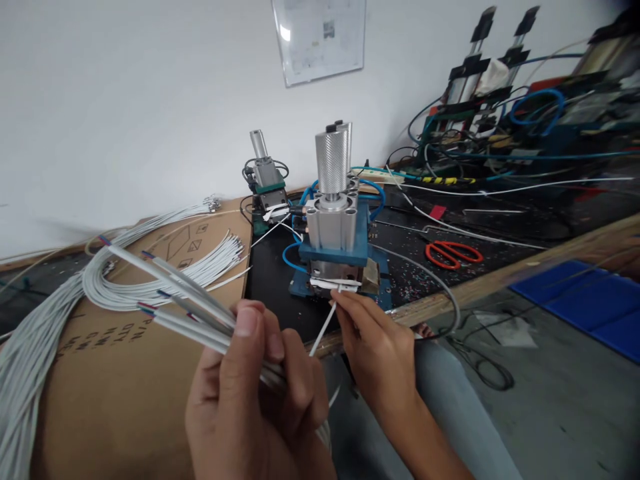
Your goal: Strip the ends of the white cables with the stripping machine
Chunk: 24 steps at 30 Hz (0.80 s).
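Observation:
My left hand (pixel 260 393) is closed around several white cables (pixel 195 310), whose cut ends show thin coloured wires pointing up and left. With its fingers pinched, my right hand (pixel 377 340) holds a single white cable (pixel 324 328) at the front of a small pneumatic press (pixel 331 230). The tip of that cable is at the white-edged slot low on the press; how far it goes in cannot be seen. The press has a knurled silver knob (pixel 331 160) on top and a blue base.
Bundles of white cables (pixel 165 287) lie on a cardboard sheet (pixel 125 373) at left. A second press (pixel 269 177) stands behind. Red-handled scissors (pixel 453 254) lie right on the black bench, near its wooden edge (pixel 500 283). More machines and blue hoses (pixel 537 107) crowd the back right.

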Available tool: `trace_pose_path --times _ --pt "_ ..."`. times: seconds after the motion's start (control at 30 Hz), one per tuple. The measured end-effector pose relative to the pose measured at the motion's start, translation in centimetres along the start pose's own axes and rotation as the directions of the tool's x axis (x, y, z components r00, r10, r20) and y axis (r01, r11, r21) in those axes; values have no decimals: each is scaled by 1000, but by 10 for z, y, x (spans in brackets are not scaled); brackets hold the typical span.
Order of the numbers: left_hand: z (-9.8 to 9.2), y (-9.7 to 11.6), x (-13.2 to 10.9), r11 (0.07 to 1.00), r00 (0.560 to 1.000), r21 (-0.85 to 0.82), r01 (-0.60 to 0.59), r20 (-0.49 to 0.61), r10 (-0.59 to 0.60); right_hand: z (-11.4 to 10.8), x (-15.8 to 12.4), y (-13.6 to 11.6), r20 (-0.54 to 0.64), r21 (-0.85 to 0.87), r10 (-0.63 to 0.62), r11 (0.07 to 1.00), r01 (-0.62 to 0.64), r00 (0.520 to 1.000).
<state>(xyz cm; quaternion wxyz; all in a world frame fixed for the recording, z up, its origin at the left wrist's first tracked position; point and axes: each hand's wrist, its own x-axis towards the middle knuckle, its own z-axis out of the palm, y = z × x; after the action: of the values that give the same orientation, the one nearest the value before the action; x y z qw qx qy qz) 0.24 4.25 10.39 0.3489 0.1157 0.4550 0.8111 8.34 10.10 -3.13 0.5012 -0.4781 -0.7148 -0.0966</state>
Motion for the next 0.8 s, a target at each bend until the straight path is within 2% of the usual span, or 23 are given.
trace_pose_path --times 0.2,0.3,0.43,0.6,0.8 --pt "2 -1 -3 1000 1000 -21 13 -2 -13 -1 0 0 -3 -20 2 1000 -2 1000" --pt "1 -2 -1 997 998 -43 60 -5 -60 -1 0 0 -5 -15 8 1000 -8 1000" --pt "-3 -3 2 994 991 -44 100 89 -96 0 -1 0 -4 -17 4 1000 -4 1000" --pt "-1 -4 0 997 998 -53 61 6 -61 -1 -2 1 -12 -31 6 1000 -6 1000" --pt "-3 -5 0 987 990 -87 134 55 -129 1 0 2 0 -13 2 1000 -2 1000"
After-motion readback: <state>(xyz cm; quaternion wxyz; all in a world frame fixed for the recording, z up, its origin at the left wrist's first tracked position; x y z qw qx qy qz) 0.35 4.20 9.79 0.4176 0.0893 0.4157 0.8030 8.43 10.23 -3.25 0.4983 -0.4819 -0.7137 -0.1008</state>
